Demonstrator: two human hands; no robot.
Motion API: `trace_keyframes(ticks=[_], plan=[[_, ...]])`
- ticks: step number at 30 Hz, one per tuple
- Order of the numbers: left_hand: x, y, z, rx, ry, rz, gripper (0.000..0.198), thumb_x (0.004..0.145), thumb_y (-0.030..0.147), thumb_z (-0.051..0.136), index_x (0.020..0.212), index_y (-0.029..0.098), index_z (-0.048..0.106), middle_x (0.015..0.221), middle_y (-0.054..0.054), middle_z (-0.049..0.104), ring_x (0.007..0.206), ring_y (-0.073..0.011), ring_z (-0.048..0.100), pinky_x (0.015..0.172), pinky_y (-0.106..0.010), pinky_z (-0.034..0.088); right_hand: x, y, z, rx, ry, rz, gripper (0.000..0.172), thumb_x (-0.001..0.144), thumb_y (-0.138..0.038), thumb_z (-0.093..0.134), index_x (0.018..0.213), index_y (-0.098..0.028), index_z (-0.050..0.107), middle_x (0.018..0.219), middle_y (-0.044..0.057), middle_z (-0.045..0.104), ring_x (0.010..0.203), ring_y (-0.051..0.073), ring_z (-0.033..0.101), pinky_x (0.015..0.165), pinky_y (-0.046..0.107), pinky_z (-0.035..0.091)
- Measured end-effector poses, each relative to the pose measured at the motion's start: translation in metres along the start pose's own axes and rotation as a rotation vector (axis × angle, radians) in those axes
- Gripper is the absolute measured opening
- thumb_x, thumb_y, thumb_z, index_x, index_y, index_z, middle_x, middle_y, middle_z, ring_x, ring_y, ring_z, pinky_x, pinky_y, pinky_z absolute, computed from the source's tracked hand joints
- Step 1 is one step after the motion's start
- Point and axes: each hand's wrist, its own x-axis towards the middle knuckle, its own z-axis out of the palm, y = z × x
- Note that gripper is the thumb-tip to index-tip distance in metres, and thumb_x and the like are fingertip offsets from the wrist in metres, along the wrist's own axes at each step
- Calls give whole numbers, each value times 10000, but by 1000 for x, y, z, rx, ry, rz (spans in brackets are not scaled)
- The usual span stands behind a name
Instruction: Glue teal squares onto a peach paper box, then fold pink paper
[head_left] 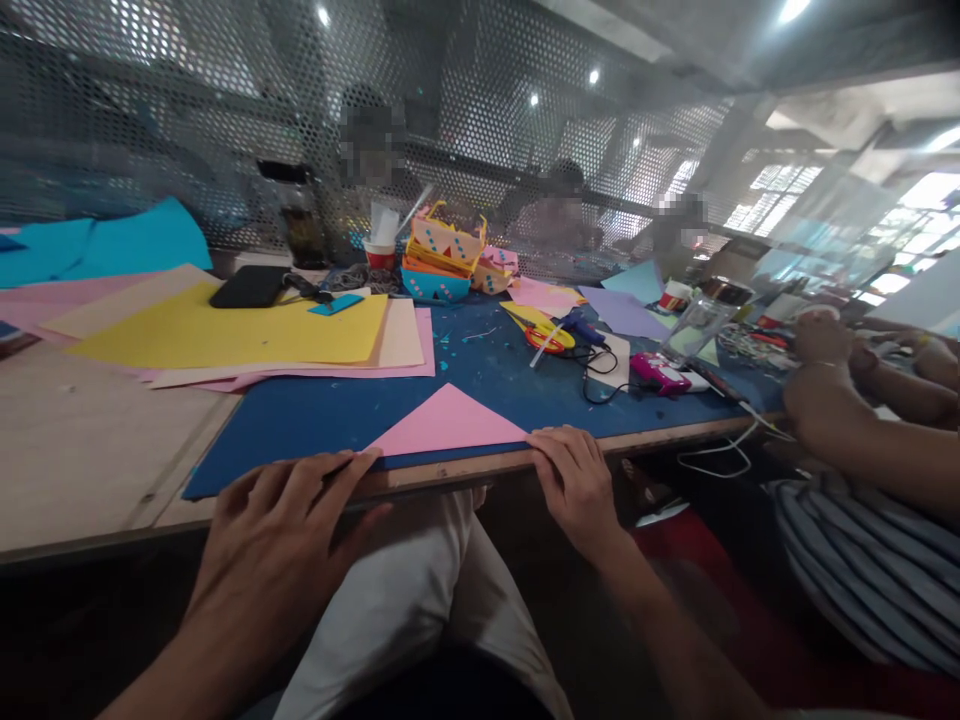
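A pink sheet of paper [450, 425], folded into a triangle, lies flat on the blue mat near the table's front edge. Its long side faces me. The index fingertip of my left hand [281, 510] presses on the left corner; the fingers are stretched out and the thumb stands apart below the edge. At the opposite corner, my right hand [574, 475] lays its fingertips on the paper, with the thumb hanging lower at the table's edge. Neither hand is closed around the sheet.
Yellow sheets [300, 330] lie over pink ones at left, with a black phone [251, 287] on top. Decorated paper crowns [439, 270], scissors [551, 338] and a glue gun [585, 328] lie farther back. A jar [705, 320] stands right, near another person's arm [862, 420].
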Motion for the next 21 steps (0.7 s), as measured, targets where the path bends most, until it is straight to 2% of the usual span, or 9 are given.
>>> trace_keyframes(ticks=[6,9,13,21], plan=[[-2,5,4,-13,72,-27,435,1001,375,554,1396,209,625,1243,-158,686,1078,-378,615,939,-530,417,-4,1,-1,-47,-9,-25,330,1009,-233,627,1338,-201,638,1179,110,686,1117,246,613,992,455,471],[-4,3,6,-27,82,-38,404,995,353,569,1378,248,644,1246,-139,695,1073,-368,624,950,-525,412,-4,2,-3,-52,-16,-46,275,992,-265,669,1260,-204,670,1124,90,701,1079,236,619,971,445,449],[-4,-2,8,-21,97,-9,363,996,344,585,1340,254,661,1241,-129,700,1059,-355,630,941,-512,424,-4,1,-7,-32,3,-72,114,986,-189,664,1091,-210,704,1001,49,723,981,199,635,937,415,438],[-2,-8,6,-58,104,-3,343,999,310,580,1334,259,630,1217,-122,711,1063,-345,655,950,-512,442,-9,-9,-17,-34,126,-141,173,926,-127,716,1061,-234,697,944,28,750,912,194,683,905,413,445]])
